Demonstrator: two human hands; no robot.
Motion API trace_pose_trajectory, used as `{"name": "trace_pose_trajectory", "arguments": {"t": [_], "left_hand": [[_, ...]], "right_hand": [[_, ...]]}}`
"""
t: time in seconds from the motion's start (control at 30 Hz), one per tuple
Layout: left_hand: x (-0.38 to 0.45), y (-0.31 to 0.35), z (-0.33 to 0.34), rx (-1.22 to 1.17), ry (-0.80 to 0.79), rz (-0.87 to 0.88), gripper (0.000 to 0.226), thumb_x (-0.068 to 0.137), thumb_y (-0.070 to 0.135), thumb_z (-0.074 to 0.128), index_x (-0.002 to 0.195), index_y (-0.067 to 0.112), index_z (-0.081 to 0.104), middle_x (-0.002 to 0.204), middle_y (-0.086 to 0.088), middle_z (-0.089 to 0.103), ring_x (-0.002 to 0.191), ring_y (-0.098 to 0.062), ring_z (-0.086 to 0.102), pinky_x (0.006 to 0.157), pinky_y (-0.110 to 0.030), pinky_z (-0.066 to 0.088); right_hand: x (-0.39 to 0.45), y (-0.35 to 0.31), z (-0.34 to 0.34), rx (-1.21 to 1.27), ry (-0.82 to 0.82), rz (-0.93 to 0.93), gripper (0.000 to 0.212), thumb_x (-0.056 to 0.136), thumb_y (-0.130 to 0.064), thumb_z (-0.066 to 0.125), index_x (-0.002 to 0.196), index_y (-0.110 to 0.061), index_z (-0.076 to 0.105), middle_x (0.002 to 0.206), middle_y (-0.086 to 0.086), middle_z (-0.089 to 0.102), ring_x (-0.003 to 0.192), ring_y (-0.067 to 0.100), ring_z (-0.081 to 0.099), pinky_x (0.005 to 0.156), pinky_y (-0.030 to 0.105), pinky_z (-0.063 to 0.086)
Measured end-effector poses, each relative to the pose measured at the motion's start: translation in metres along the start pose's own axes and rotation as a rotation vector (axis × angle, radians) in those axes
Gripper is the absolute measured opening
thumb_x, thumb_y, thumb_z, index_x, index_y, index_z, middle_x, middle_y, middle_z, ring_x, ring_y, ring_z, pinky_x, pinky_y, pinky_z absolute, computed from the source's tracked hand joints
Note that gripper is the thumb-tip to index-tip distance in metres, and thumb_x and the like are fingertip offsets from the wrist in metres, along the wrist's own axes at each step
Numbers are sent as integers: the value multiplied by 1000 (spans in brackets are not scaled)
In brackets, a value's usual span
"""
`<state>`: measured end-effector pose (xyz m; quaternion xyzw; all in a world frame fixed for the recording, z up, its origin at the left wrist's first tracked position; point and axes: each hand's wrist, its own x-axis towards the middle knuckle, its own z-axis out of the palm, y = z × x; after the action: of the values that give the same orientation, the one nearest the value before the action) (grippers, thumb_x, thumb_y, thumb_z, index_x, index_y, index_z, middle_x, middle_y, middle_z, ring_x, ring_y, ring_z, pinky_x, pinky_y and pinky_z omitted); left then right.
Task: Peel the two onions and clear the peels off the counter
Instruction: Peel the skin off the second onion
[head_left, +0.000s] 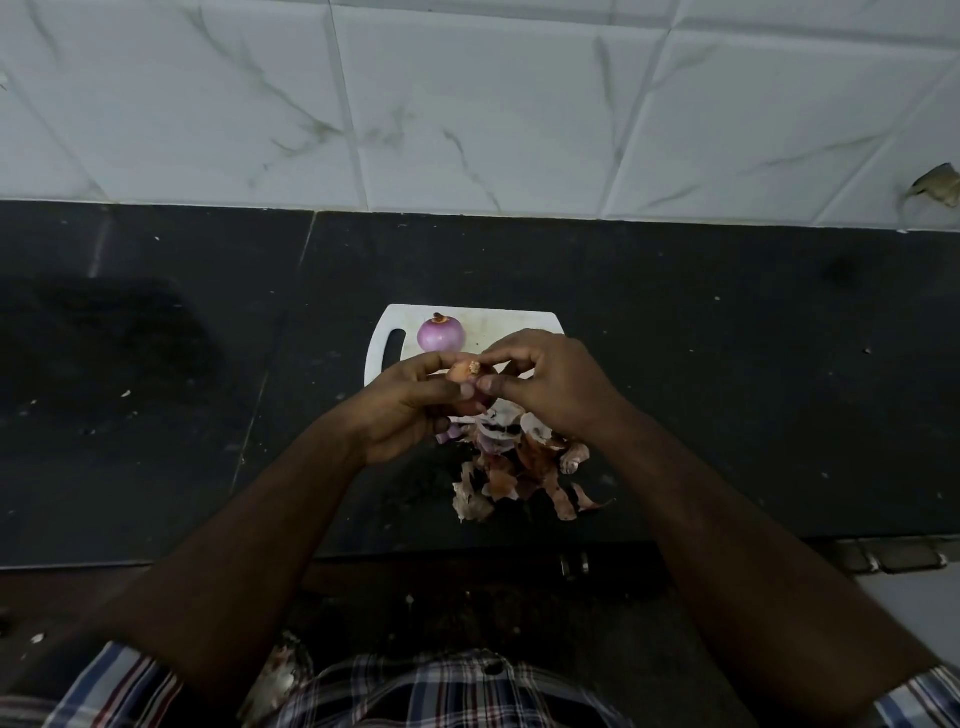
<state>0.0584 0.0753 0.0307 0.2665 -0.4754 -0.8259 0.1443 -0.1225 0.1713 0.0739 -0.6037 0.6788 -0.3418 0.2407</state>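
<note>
- Over the near edge of the white cutting board (519, 322), left hand (410, 410) cupped the second onion (462, 375), fingers curled round it; right hand (545, 384) pinched skin at its top end, thumb and forefinger pressed together.
- Peeled onion (440, 333) sat on the board at 12 o'clock of the hands, loose, apart from them.
- Peel pile (519, 467) lay on the dark table (727, 364) at 6 o'clock, just short of the front edge.
- Risk: a hard tug could slip the held onion out; a forearm sweep could scatter peels over the edge to the floor.
- Risk: a bump could roll the peeled onion off the board.
- Open room: wide bare table at 9 and 3 o'clock; tiled wall (467, 104) closed off 12 o'clock.
</note>
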Motion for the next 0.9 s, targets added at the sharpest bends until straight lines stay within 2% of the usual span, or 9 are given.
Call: {"name": "trace_pose_trajectory", "arguments": {"t": [0.1, 0.27, 0.37, 0.47, 0.57, 0.63, 0.73, 0.83, 0.9], "left_hand": [[1, -1, -2, -2, 15, 3, 59, 82, 3, 68, 139, 0, 53, 105, -20, 66, 81, -26, 69, 66, -35, 54], [4, 0, -3, 29, 50, -1, 54, 83, 8, 69, 135, 5, 60, 110, -19, 69, 90, -28, 66, 74, -41, 53], [3, 1, -1, 31, 55, -14, 51, 84, 10, 67, 134, 5, 61, 104, -14, 71, 84, -23, 66, 73, -38, 55], [3, 1, 3, 11, 47, -33, 45, 84, 8, 65, 129, 10, 66, 97, -8, 71, 82, -19, 66, 79, -38, 56], [2, 0, 4, -18, 53, -59, 41, 86, 7, 66, 126, 16, 70, 107, -12, 70, 96, -25, 66, 88, -42, 58], [2, 0, 4, -69, 62, -71, 39, 89, 5, 66, 127, 14, 70, 110, -15, 69, 102, -30, 67, 89, -43, 60], [2, 3, 6, -102, 70, -64, 33, 97, 0, 57, 126, 11, 69, 100, -13, 69, 92, -25, 68, 88, -41, 61], [3, 5, 11, -81, 77, -71, 35, 98, -3, 53, 128, 9, 66, 88, -10, 68, 79, -17, 66, 82, -37, 62], [4, 6, 13, -76, 84, -74, 35, 98, -4, 52, 128, 9, 66, 86, -11, 68, 81, -19, 66, 80, -35, 62]], "right_hand": [[2, 3, 0, -3, 24, -14, 17, 85, -19, 76, 101, -25, 79, 99, -10, 72, 90, 4, 65, 84, 30, 54], [3, 4, 2, -81, 32, -88, 15, 87, -18, 69, 99, -22, 77, 94, -9, 68, 87, 5, 62, 77, 31, 53], [4, 7, 7, -119, 53, -136, 11, 90, -13, 65, 97, -15, 73, 93, -5, 65, 86, 6, 59, 75, 30, 50], [3, 11, 13, -149, 65, -166, 9, 92, -9, 59, 98, -9, 66, 96, -3, 58, 88, 11, 54, 77, 31, 47], [3, 14, 15, -141, 60, -143, 10, 92, -10, 59, 100, -9, 66, 97, -3, 58, 89, 12, 55, 79, 31, 47], [3, 13, 13, -56, 55, -90, 15, 92, -13, 63, 106, -14, 70, 101, -5, 64, 91, 7, 59, 81, 24, 49], [3, 14, 9, 44, 10, -57, 23, 88, -15, 73, 110, -22, 74, 107, -10, 68, 94, 3, 64, 85, 15, 49], [5, 16, 11, 62, 93, -36, 15, 82, -9, 77, 95, -17, 78, 97, -8, 69, 91, 5, 64, 84, 22, 51], [7, 15, 15, 52, 164, -45, 9, 81, -6, 77, 86, -12, 76, 89, -5, 69, 87, 8, 63, 81, 29, 52]]}}
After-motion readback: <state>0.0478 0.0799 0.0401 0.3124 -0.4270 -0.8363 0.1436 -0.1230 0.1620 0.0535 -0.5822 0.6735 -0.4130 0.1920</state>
